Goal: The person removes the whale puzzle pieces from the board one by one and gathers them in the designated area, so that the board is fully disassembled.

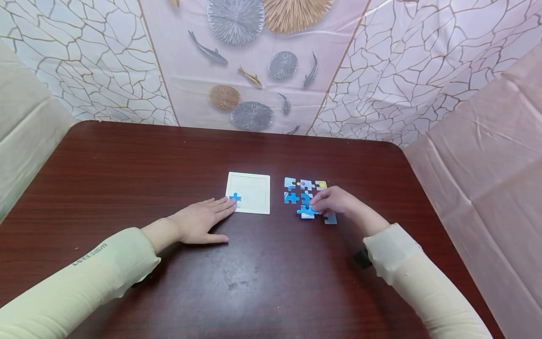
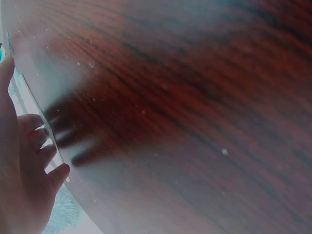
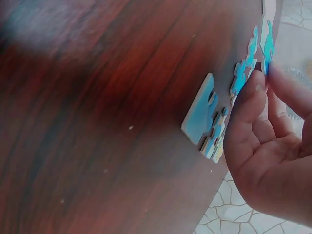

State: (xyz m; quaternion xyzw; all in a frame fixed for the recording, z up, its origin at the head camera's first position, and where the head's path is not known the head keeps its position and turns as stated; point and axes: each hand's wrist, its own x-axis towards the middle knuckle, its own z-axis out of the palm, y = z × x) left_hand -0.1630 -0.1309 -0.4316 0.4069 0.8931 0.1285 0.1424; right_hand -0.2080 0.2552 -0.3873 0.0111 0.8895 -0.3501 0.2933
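Note:
A white square puzzle tray (image 1: 256, 193) lies on the table with one blue puzzle piece (image 1: 235, 196) in its lower left corner. My left hand (image 1: 201, 221) rests flat with its fingers straight, fingertips over the tray's left edge by that piece. In the left wrist view the left hand (image 2: 34, 165) shows at the side, fingers at the tray's edge. Thumb and forefinger of my right hand (image 1: 334, 201) pinch a blue puzzle piece (image 1: 306, 210) above the loose ones. The right wrist view shows this right hand (image 3: 273, 131) with the piece upright between its fingertips.
Several loose pieces lie right of the tray, among them a sun piece (image 1: 322, 184), a blue piece (image 1: 290, 197) and a grey-blue corner piece (image 1: 331, 219). The dark brown table (image 1: 148, 155) ends at a patterned cloth (image 1: 250, 70) behind.

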